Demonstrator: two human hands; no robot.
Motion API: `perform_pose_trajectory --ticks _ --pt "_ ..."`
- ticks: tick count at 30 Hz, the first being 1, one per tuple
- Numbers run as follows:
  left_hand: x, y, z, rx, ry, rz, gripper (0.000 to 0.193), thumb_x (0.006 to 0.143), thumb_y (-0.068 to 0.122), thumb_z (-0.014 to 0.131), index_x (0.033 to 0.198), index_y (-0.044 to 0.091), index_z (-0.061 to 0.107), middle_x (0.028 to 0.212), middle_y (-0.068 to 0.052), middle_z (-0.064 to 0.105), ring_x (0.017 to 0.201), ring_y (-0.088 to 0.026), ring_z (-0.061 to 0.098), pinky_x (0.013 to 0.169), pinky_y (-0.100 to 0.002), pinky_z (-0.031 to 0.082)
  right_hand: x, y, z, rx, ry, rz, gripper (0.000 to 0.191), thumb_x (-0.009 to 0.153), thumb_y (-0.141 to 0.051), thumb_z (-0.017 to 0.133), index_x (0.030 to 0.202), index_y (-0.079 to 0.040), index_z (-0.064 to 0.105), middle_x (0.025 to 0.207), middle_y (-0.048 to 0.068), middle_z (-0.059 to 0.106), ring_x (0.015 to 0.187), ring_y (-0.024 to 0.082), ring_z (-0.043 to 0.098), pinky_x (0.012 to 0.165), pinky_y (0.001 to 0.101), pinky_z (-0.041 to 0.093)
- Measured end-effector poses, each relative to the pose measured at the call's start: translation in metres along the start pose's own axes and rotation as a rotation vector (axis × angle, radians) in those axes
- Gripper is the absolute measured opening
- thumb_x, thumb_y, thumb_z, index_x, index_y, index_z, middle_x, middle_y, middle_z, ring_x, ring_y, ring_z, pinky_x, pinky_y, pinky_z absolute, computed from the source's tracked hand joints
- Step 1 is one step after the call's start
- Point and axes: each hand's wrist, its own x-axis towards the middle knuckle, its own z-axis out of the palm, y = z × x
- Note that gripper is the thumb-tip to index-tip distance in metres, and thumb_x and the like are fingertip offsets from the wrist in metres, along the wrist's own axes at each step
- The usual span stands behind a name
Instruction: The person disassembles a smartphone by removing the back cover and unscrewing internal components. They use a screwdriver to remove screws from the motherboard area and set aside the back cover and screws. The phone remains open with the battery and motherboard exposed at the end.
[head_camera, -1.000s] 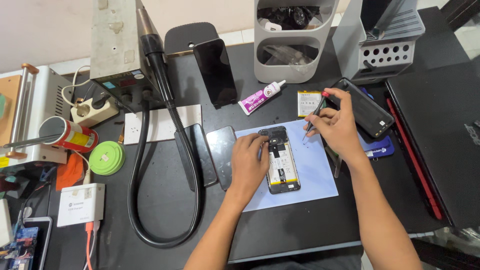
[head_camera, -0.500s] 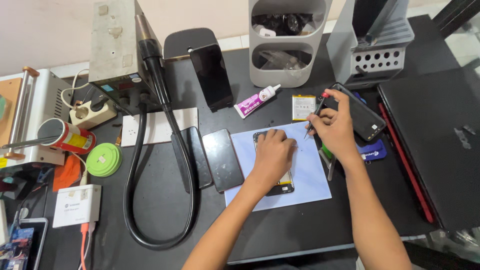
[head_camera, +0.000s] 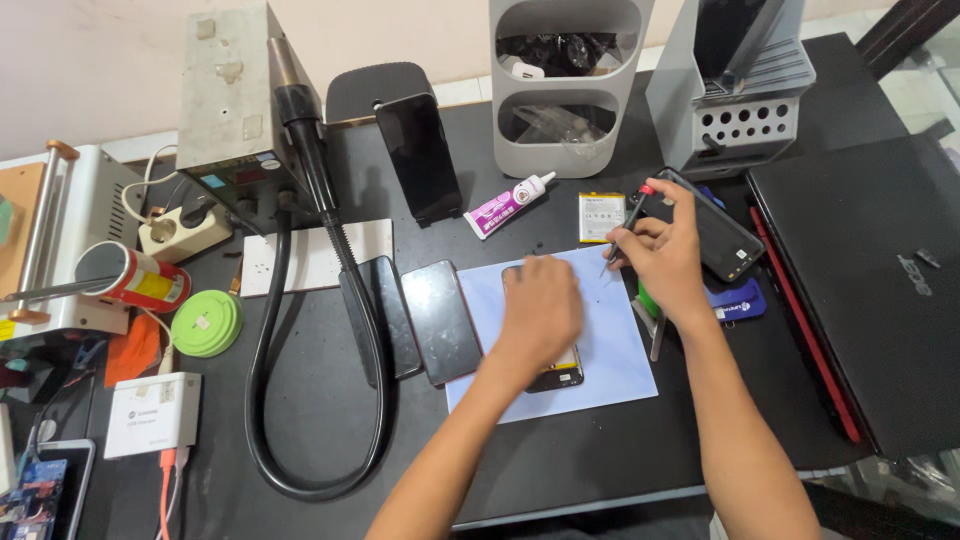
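On the black counter (head_camera: 600, 470), matte and flat, a pale blue mat (head_camera: 620, 350) lies rectangular and smooth, and the work sits on it. To the right, well apart from the mat, lies a closed black laptop (head_camera: 860, 290) with a red edge. Left hand (head_camera: 540, 308) lies flat over an opened phone (head_camera: 560, 372), palm down, covering most of it; only the lower end with a yellow patch shows. Grip there is a press, not a pinch. Right hand (head_camera: 665, 255) holds a thin screwdriver (head_camera: 625, 225) with a red cap, fingers closed narrow around the shaft, tip angled down toward the mat's upper right corner. Judgement: keep the left palm firm so the phone cannot slide on the slick mat; hold the driver upright over the screw, light pressure. Just above the tip, a small yellow-white battery (head_camera: 600, 216), flat and rectangular.
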Motion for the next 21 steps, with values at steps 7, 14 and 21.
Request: perform_pose_trajectory --ticks 7,14,21 --pt "-0.027 -0.044 -0.041 -0.304 0.104 -0.223 0.013 0.103 0.012 0.058 0.098 0.000 0.057 0.094 -0.017 0.058 0.090 -0.035 0.052 0.082 -0.046 0.043 -0.007 -0.010 0.001 -0.094 -0.151 0.238 0.068 0.089 0.009 0.061 0.148 -0.010 0.033 0.086 0.020 0.067 0.069 0.025 0.071 0.057 0.0347 0.060" --pt "-0.028 -0.042 -0.040 -0.477 0.155 -0.352 0.012 0.099 0.014 0.065 0.100 0.002 0.066 0.092 -0.011 0.066 0.087 -0.024 0.059 0.074 -0.035 0.048 -0.004 -0.013 0.003 -0.110 -0.218 0.461 0.063 0.091 0.005 0.058 0.144 -0.012 0.028 0.088 0.019 0.068 0.075 0.027 0.075 0.067 0.0349 0.063" --pt "-0.030 -0.044 -0.027 -0.879 0.126 -0.647 0.022 0.100 0.020 0.064 0.111 0.003 0.073 0.094 -0.003 0.076 0.083 -0.006 0.066 0.072 -0.023 0.049 -0.001 -0.010 -0.009 -0.064 -0.110 0.410 0.064 0.092 0.006 0.057 0.145 -0.013 0.026 0.090 0.022 0.066 0.074 0.031 0.074 0.067 0.0391 0.064"
